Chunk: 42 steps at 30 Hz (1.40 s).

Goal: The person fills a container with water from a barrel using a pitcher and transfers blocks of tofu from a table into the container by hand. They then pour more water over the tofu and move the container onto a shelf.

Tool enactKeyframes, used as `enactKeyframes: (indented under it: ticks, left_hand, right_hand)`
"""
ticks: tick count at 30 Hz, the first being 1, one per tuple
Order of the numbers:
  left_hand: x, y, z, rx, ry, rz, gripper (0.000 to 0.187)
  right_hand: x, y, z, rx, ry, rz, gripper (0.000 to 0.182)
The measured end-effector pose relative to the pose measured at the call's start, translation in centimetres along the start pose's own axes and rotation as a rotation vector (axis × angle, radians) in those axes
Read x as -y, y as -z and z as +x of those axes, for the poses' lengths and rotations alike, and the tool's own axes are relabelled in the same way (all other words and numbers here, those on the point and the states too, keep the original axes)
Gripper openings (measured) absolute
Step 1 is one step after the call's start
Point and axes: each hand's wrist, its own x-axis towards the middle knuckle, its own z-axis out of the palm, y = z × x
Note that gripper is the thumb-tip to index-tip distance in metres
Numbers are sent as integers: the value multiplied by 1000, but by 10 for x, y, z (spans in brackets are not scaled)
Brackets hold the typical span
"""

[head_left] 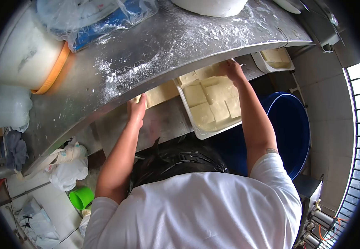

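Observation:
A white rectangular tub [202, 135] sits below the steel worktop, filled with pale yellow blocks [219, 111] that look like tofu or fresh cheese, lying wet in liquid. My right hand [233, 71] is closed at the tub's far right corner, under the worktop edge. Whether it grips the rim or a block is hidden. To the left of the tub lies a long pale slab [162, 93] on the lower steel surface. My left hand [137, 109] is closed around the slab's left end, thumb up, with the other fingers mostly out of sight.
The worktop [159, 45], dusted with white powder, overhangs both hands. A smaller white tub [287, 69] with pale blocks stands at the far right. A blue barrel [290, 124] is beside my right arm. A green cup [81, 197] and plastic bags [68, 170] are at lower left.

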Motion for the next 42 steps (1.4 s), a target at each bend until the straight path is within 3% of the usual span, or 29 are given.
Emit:
enactKeyframes:
  ticks: [2, 4, 6, 7, 8, 10, 11, 13, 14, 16, 17, 18, 19, 20, 22, 24, 25, 26, 28, 32, 33, 34, 35, 36, 38, 42]
  left_hand:
    - [-14, 16, -4, 126, 90, -356, 97]
    - [5, 16, 26, 115, 186, -437, 88]
    - [29, 18, 55, 291, 443, -542, 75]
    - [13, 17, 36, 196, 407, -548, 64]
    - [16, 15, 34, 187, 409, -551, 64]
    - [27, 9, 33, 312, 41, -596, 57]
    - [17, 13, 21, 235, 72, -563, 49]
    - [37, 19, 24, 239, 8, -665, 49]
    - [50, 21, 29, 248, -58, -763, 49]
    - [70, 35, 33, 332, 1, -811, 49]
    - [70, 44, 26, 372, 121, -873, 49]
    - [68, 50, 19, 412, 243, -933, 50]
    - [65, 50, 14, 468, 222, -947, 51]
    - [55, 48, 7, 479, 220, -945, 51]
    - [20, 40, -19, 596, 200, -1028, 49]
    - [-15, 33, -49, 663, 134, -1006, 47]
    - [-29, 31, -62, 762, 31, -1014, 46]
    - [-35, 32, -69, 857, -73, -1022, 45]
    - [-28, 47, -57, 934, -82, -897, 43]
    - [8, 87, -4, 442, -382, -234, 43]
    - [22, 103, 26, 301, -702, -55, 49]
    - [33, 122, 56, 157, -721, 245, 56]
    - [85, 133, 125, -12, -731, 435, 72]
    - [77, 161, 126, -97, -697, 610, 72]
    - [73, 205, 129, -130, -629, 819, 74]
    - [93, 242, 140, -73, -591, 918, 76]
  right_hand:
    - [1, -11, -2, -78, 86, -332, 41]
    - [-4, -11, -1, -92, 119, -339, 45]
    - [-13, -6, 3, -130, 188, -350, 53]
    - [-35, -4, 22, -146, 131, -234, 58]
    - [-30, -3, 16, -247, 123, -249, 59]
    - [19, -9, -29, -521, 218, -447, 51]
    - [25, -19, -42, -517, 224, -447, 51]
    - [33, -40, -64, -668, 495, -284, 43]
    - [41, -54, -82, -638, 547, -328, 41]
    - [54, -92, -118, -470, 666, -215, 42]
    - [62, -115, -136, -371, 649, -153, 44]
    - [65, -137, -154, -220, 559, -36, 45]
    - [68, -157, -167, -80, 548, 27, 44]
    - [83, -167, -184, 147, 335, 159, 44]
    - [105, -190, -203, 217, 264, 246, 58]
    - [96, -209, -205, 233, 140, 510, 56]
    - [99, -201, -207, 220, 140, 505, 56]
    - [107, -188, -210, 226, 0, 713, 56]
    - [110, -162, -212, 209, -220, 1017, 53]
    - [86, -119, -191, -4, -249, 737, 47]
    - [71, -114, -179, 16, -217, 735, 44]
    - [65, -110, -171, 53, -212, 731, 37]
    - [70, -107, -168, 45, -242, 529, 37]
    - [76, -104, -166, 36, -270, 326, 38]
    - [42, -115, -147, 3, -204, 227, 41]
    - [28, -130, -145, -131, -24, -113, 49]
